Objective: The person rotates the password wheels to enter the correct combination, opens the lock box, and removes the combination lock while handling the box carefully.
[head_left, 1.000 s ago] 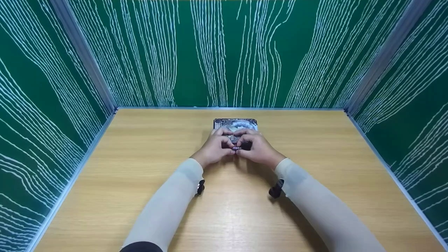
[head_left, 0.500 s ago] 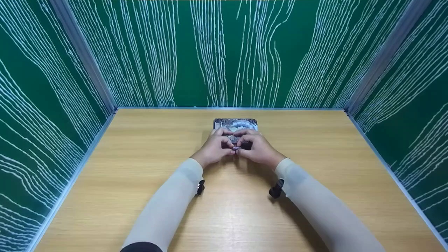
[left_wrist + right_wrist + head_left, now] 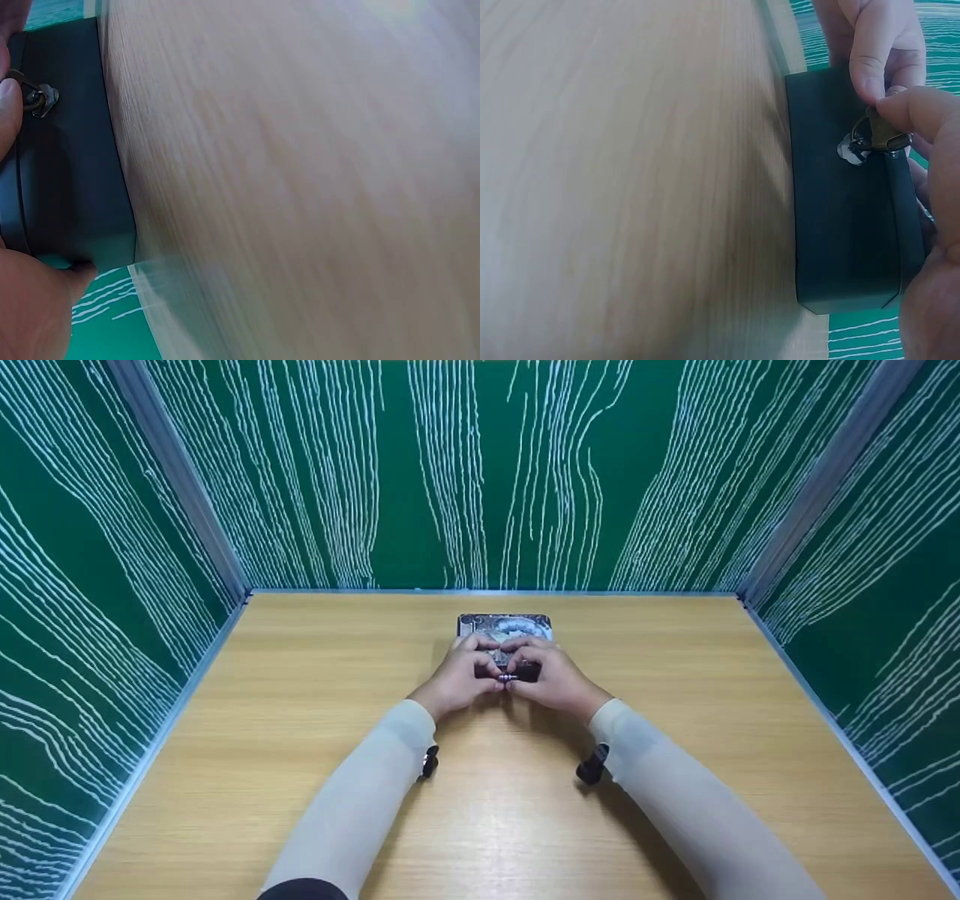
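A dark box (image 3: 847,225) with a patterned lid (image 3: 504,624) stands at the back middle of the table. On its front sits a metal latch (image 3: 41,99), its loop and hasp visible in the right wrist view. My left hand (image 3: 466,675) lies along the box's left side, thumb and forefinger tips pinching at the latch. From the other side my right hand (image 3: 551,676) does likewise, its thumb tip on the hasp (image 3: 885,131). The forefingers of both hands arch over the lid's front part. The lid looks closed against the box body; the remaining fingers are partly hidden.
The wooden table (image 3: 495,810) spreads around the box. Green walls (image 3: 405,472) with white wavy lines enclose it at the back and both sides, joined by grey corner posts (image 3: 184,480). A dark wrist camera (image 3: 592,765) hangs below the right sleeve.
Both hands and the box stay in place. The metal piece between the fingertips shows slightly more of its silver surface.
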A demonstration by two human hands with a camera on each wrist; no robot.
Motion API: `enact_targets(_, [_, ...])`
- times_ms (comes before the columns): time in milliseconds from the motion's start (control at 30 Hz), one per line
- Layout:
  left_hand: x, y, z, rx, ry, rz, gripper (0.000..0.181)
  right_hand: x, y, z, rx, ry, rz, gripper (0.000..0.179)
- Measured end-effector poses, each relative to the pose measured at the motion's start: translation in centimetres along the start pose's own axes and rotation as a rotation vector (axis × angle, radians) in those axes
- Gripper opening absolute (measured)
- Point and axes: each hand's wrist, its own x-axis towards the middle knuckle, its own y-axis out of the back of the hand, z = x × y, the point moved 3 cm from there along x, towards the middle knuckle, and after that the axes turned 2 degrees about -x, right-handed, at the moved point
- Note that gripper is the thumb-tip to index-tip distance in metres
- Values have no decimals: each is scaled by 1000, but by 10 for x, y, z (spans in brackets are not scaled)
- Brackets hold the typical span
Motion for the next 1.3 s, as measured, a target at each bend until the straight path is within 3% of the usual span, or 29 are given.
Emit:
enact_targets(533, [-1, 1, 2, 17, -15, -2, 10, 0, 1, -1, -9, 5, 1, 11])
enact_targets(1300, [-1, 1, 2, 6, 13, 0, 9, 0, 0, 1, 10, -13, -3, 10])
